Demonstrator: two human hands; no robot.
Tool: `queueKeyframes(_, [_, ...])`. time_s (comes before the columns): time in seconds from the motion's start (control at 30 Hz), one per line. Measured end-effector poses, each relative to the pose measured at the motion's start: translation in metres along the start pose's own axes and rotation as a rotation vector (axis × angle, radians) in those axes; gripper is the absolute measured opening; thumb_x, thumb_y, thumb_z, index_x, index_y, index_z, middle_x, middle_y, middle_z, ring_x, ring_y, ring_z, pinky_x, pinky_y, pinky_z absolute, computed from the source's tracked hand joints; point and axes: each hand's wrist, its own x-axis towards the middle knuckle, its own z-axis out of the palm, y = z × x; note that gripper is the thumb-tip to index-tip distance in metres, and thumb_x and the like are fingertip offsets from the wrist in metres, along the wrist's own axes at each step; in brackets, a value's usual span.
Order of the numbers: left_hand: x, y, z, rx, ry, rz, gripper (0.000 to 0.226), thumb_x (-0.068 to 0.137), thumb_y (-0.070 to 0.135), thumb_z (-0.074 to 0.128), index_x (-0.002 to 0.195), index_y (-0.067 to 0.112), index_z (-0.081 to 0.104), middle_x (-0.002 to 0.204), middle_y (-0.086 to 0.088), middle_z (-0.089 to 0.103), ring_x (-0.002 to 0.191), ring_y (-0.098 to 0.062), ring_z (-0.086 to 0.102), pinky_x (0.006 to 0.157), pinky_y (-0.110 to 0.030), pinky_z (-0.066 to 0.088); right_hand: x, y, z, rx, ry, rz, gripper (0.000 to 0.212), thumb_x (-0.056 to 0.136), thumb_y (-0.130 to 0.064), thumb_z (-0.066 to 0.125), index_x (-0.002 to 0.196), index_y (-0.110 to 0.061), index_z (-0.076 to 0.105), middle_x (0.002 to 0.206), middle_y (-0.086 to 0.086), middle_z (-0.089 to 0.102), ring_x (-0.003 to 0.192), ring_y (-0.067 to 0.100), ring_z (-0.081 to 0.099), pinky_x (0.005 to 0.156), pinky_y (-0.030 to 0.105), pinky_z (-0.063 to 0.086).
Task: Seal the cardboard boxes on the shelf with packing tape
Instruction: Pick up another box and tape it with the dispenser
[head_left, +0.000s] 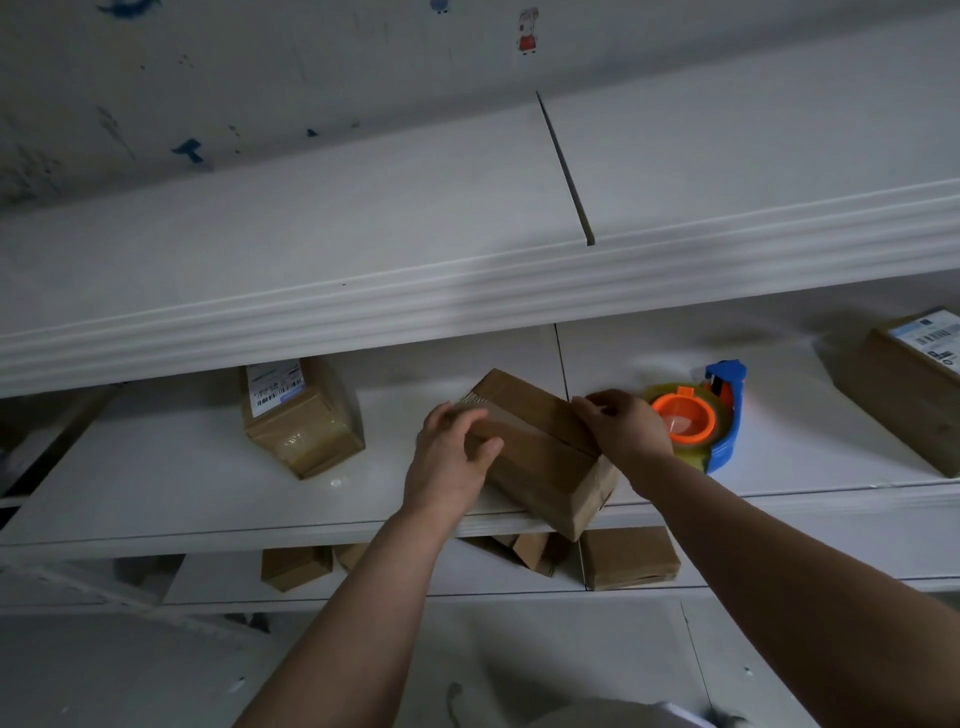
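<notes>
i'm reaching both forearms up over the lower shelf (363, 597), where a few small plain boxes (628, 556) are sitting, all closed, so nothing inside them is showing. just above, on the middle shelf (156, 493), the cardboard box (540, 462) i'm working on is lying at a slant, its near corner hanging out past the shelf's front edge. its flaps are lying shut and its contents are hidden.

my left hand (452, 457) is gripping the box's left end, fingers curled over the top and thumb lying against the near side. my right hand (623, 426) is gripping the far right edge of the top, fingers bent down onto the cardboard; i cannot tell whether anything thin is pinched under them. the box is lying between my two hands, touching both.

just behind my right hand, the blue tape dispenser (724, 415) is lying on the shelf with its roll on an orange core. a labelled box (306, 421), glossy and closed, is standing to the left, and another labelled box (914, 395) is sitting far right. the upper shelf (363, 270) is running above, with a cartoon sticker (528, 31) on the wall beyond.
</notes>
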Motion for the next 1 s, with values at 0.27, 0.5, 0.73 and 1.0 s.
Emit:
queueKeyframes(0.27, [0.008,-0.002,-0.004,0.143,-0.012,0.155,0.053,0.095,0.045,0.051,0.142,0.027,0.038,0.154,0.007,0.028,0.141,-0.014,0.023,0.110,-0.035,0.032,-0.010,0.010,0.006,0.228,-0.065,0.033,0.033,0.098,-0.042,0.048,0.118,-0.022,0.063,0.100,-0.001,0.063,0.095,0.019,0.057,0.077,0.032,0.045])
queueKeyframes(0.5, [0.019,0.007,-0.018,0.197,-0.236,0.068,0.062,0.095,0.050,0.049,0.150,0.036,0.024,0.160,0.012,0.011,0.144,-0.020,0.012,0.110,-0.042,0.030,-0.006,0.007,0.000,0.313,-0.141,0.023,0.023,0.095,-0.036,0.056,0.113,-0.023,0.064,0.098,-0.006,0.061,0.095,0.016,0.057,0.079,0.030,0.045])
queueKeyframes(0.73, [0.009,0.032,-0.003,0.519,-0.090,-0.001,0.061,0.091,0.067,0.038,0.139,0.030,0.038,0.139,-0.009,0.034,0.124,-0.032,0.035,0.089,-0.041,0.049,0.015,0.007,-0.009,0.386,-0.016,0.059,0.033,0.098,-0.034,0.051,0.126,-0.019,0.058,0.114,0.001,0.060,0.106,0.019,0.055,0.083,0.028,0.050])
queueKeyframes(1.0, [0.008,0.095,0.008,0.328,0.070,0.199,0.047,0.099,0.040,0.045,0.140,0.019,0.043,0.148,-0.004,0.035,0.137,-0.024,0.029,0.110,-0.039,0.033,0.004,0.036,-0.053,0.475,0.207,0.033,0.046,0.086,0.014,0.041,0.090,-0.023,0.068,0.091,-0.006,0.067,0.090,0.010,0.062,0.094,0.031,0.049])
